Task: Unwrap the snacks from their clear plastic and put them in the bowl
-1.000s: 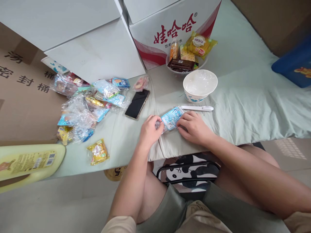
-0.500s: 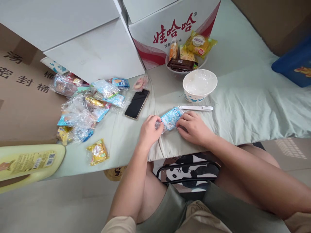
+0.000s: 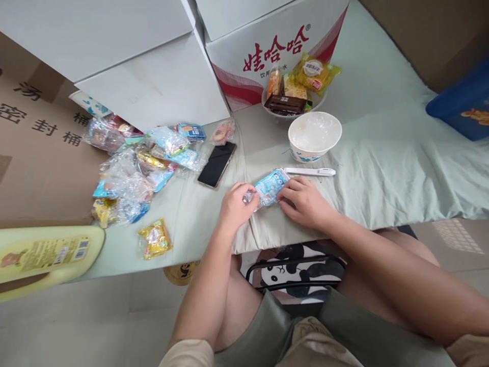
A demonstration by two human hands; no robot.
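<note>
A blue-and-clear snack packet (image 3: 270, 187) lies on the cloth in front of me. My left hand (image 3: 240, 205) pinches its left end between thumb and fingers. At the other end, the curled fingers of my right hand (image 3: 303, 203) grip its right edge. Just beyond my right hand lies a slim white cutter-like tool (image 3: 310, 172). Behind that stands a white paper bowl (image 3: 315, 136) with crumpled clear plastic inside. A clear bowl (image 3: 275, 115) of wrapped snacks is farther back, a yellow packet (image 3: 315, 74) on top.
To the left, a black phone (image 3: 217, 164) lies beside a heap of wrappers and packets (image 3: 132, 178). One yellow packet (image 3: 156, 238) rests near the table's front edge. Cartons (image 3: 153, 81) stand behind, a pale yellow bottle (image 3: 49, 255) at left, a blue container (image 3: 460, 114) at right.
The packet's upper face has tilted slightly between my hands, which keep hold of both ends. The whole view has shifted a little; other things lie as before.
</note>
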